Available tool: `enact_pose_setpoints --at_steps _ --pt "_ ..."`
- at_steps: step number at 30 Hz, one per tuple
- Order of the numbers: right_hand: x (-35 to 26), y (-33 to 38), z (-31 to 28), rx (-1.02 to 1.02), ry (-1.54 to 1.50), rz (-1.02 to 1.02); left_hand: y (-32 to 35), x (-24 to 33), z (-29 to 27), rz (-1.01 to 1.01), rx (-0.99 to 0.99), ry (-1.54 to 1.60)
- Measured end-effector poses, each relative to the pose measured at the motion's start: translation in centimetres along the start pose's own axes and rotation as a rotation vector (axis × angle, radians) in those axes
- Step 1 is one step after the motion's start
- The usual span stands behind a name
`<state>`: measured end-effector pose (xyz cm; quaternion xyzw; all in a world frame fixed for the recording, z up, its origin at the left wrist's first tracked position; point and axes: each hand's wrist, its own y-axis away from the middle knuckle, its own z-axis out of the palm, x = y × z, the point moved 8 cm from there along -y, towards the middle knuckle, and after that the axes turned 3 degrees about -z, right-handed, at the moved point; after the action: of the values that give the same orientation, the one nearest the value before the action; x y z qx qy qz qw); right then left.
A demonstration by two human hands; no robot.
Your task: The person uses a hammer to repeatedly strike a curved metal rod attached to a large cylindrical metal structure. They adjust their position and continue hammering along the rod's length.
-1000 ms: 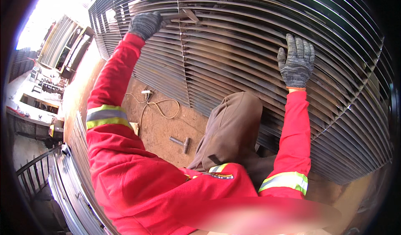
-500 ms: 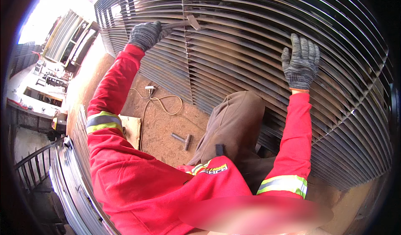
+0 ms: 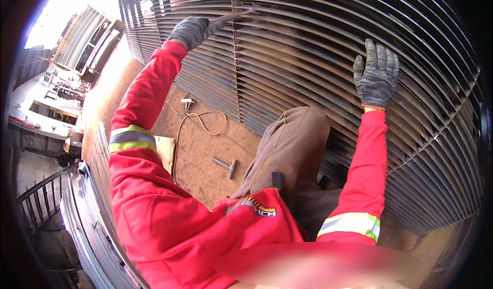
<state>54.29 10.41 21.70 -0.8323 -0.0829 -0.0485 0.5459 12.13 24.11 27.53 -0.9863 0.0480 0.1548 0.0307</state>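
Note:
A big grille of dark metal slats (image 3: 308, 47) stands in front of me and fills the upper part of the view. My left hand (image 3: 192, 31), in a grey knit glove, is raised at the top left and grips the handle of a hammer-like tool (image 3: 233, 17) that reaches right across the slats; its head is hard to make out. In the same kind of glove, my right hand (image 3: 376, 73) lies flat on the slats with its fingers spread and holds nothing. Both sleeves are red with reflective bands. My knee in brown trousers (image 3: 292, 145) rests against the grille's lower part.
A small hammer (image 3: 227, 166) lies on the rusty brown floor below the grille, beside a looped cable (image 3: 203, 122) and a pale flat board (image 3: 166, 151). A curved metal edge and a dark railing (image 3: 41, 196) run along the left; a bright yard lies beyond.
My left hand has moved a little along the slats with the tool, dipping and rising again. My right hand stays pressed on the grille in nearly the same spot.

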Motion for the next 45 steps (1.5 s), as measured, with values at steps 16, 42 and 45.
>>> enact_pose_setpoints --at_steps 16,42,45 --pt "-0.1 0.2 0.3 0.012 -0.003 0.019 6.1 2.1 3.2 0.021 0.120 0.023" --pt "-0.6 0.1 0.1 0.011 -0.011 0.025 5.6 1.7 4.3 0.017 0.152 0.056" --pt "-0.7 -0.1 0.0 0.034 -0.019 0.026 5.6 0.4 4.5 -0.009 0.211 0.150"
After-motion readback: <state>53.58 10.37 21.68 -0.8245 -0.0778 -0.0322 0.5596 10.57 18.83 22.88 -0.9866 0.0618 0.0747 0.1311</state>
